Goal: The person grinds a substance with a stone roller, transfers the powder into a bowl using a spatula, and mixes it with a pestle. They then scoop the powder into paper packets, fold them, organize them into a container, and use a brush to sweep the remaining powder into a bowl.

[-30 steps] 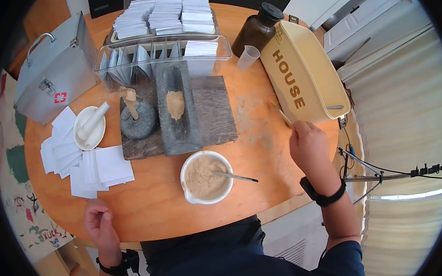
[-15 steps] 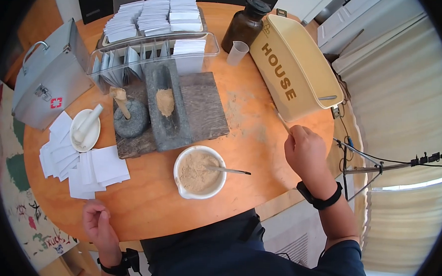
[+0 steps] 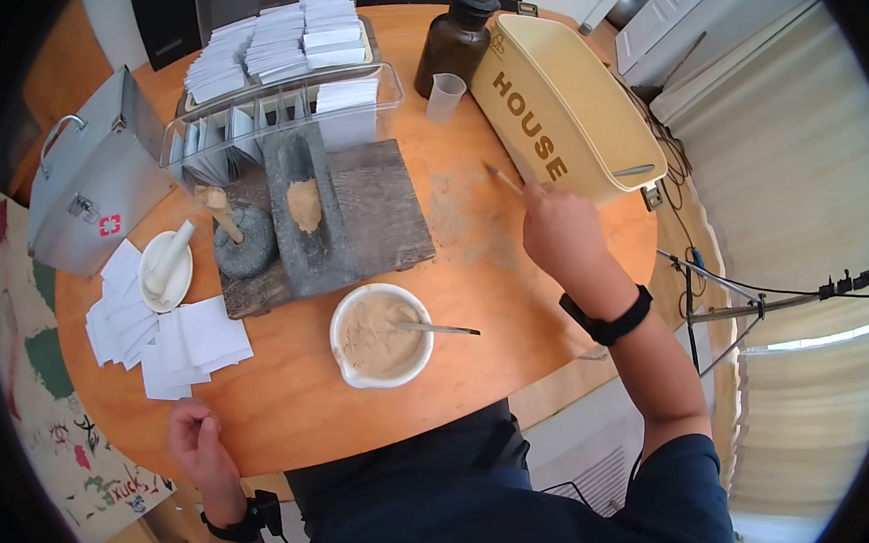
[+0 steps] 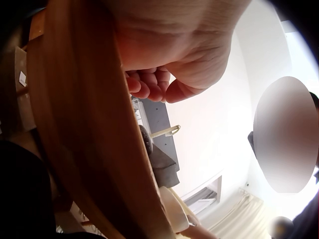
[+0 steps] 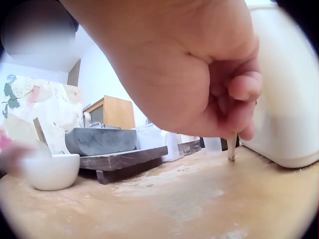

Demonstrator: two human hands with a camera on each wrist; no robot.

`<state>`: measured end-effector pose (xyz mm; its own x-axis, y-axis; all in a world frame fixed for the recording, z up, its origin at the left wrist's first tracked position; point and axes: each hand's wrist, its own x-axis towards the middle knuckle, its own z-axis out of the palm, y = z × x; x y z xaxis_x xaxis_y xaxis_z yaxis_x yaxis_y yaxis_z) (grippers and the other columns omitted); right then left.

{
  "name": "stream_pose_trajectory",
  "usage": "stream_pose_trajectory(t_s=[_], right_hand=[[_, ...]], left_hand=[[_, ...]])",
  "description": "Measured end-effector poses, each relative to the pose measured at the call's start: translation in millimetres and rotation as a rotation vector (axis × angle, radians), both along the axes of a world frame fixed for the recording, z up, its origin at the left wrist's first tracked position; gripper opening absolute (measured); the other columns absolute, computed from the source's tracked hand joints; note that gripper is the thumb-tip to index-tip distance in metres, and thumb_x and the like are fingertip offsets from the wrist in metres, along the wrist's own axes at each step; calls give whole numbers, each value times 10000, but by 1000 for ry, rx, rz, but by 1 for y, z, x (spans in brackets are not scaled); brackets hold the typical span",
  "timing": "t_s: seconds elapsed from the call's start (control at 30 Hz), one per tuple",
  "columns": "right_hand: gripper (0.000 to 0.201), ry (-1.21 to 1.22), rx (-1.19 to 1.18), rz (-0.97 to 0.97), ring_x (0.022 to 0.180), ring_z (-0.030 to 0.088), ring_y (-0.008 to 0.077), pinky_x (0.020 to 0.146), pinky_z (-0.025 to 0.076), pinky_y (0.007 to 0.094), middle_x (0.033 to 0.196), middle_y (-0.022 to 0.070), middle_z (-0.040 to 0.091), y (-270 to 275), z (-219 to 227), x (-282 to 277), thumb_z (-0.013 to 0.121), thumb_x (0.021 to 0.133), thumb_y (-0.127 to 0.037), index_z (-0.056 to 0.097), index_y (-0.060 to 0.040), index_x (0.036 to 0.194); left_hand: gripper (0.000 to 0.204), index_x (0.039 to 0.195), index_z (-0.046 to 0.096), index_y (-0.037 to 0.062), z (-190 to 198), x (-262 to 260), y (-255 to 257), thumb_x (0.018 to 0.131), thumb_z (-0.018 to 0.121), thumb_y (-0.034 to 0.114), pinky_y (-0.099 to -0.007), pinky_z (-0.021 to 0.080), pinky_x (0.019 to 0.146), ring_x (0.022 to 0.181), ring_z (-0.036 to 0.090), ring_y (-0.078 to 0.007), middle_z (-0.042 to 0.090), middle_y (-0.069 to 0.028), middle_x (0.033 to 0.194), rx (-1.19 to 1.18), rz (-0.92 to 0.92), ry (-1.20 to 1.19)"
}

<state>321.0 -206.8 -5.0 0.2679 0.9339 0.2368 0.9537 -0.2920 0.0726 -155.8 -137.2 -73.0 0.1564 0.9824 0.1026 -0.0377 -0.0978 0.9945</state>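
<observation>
In the head view my right hand (image 3: 566,235) pinches a thin, pale-handled brush (image 3: 504,181). Its darker tip points up and left, low over the table by the front of the cream HOUSE bin (image 3: 550,130). The right wrist view shows the brush (image 5: 232,145) between thumb and fingers, tip down at the wood, with pale powder (image 5: 184,194) smeared nearby. My left hand (image 3: 205,444) rests at the table's near edge, fingers loosely curled and holding nothing. A white bowl (image 3: 340,350) of tan powder, with a metal-handled utensil (image 3: 446,329) in it, stands between the hands.
A stone trough (image 3: 308,255) with tan powder and a round stone with a wooden handle (image 3: 244,245) sit on a wooden board (image 3: 384,195). White papers (image 3: 220,329), a small mortar (image 3: 163,292), a metal case (image 3: 106,171), a brown jar (image 3: 454,46) and a plastic cup (image 3: 446,97) surround them.
My right hand has moved up and left along the bin's front with the brush, toward the powder smears. My left hand stays at the table edge. The head view has shifted slightly.
</observation>
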Motion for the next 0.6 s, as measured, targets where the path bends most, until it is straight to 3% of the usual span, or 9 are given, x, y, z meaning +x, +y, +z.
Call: stream_pose_trajectory(t_s=[0.07,0.17,0.27,0.33,0.47,0.6], right_hand=[[9,11,-27,67,621,624,365,581,516,463,721,174,617,4,2,-5,541,787,-28,534,-26,791],[20,10,-40,-8,658,635,362,599,521,452,754,167,623,3,10,-12,538,791,-15,540,-24,809],[33,-42,67,7,709,645,345,613,526,440,793,155,623,27,-1,1,543,796,-16,551,-30,825],[44,-45,102,137,730,640,329,613,525,430,796,138,605,38,-12,5,552,792,-17,554,-37,831],[74,-23,47,287,715,632,321,604,521,420,808,132,594,8,0,-8,566,775,-11,552,-43,841],[85,-35,-45,168,709,632,307,601,521,404,796,120,587,-14,13,-10,565,779,-8,550,-44,855]], left_hand=[[99,971,531,27,-1,-4,-1,886,534,-24,-224,340,670,752,407,-92,472,-31,900,22,-21,15],[97,969,532,32,3,2,-2,898,506,-27,-227,347,685,736,411,-84,499,-25,901,39,-22,18],[100,974,533,31,2,3,0,898,505,-28,-228,348,684,739,412,-84,500,-28,902,25,-10,56],[102,977,533,30,-1,0,-1,899,506,-29,-228,349,684,741,414,-84,502,-28,904,21,-8,61],[104,984,533,29,-1,-2,-2,901,511,-28,-226,350,684,742,418,-84,506,-28,908,30,9,39],[98,981,534,31,3,3,-3,903,514,-25,-226,351,684,740,418,-82,506,-28,911,22,1,51]])
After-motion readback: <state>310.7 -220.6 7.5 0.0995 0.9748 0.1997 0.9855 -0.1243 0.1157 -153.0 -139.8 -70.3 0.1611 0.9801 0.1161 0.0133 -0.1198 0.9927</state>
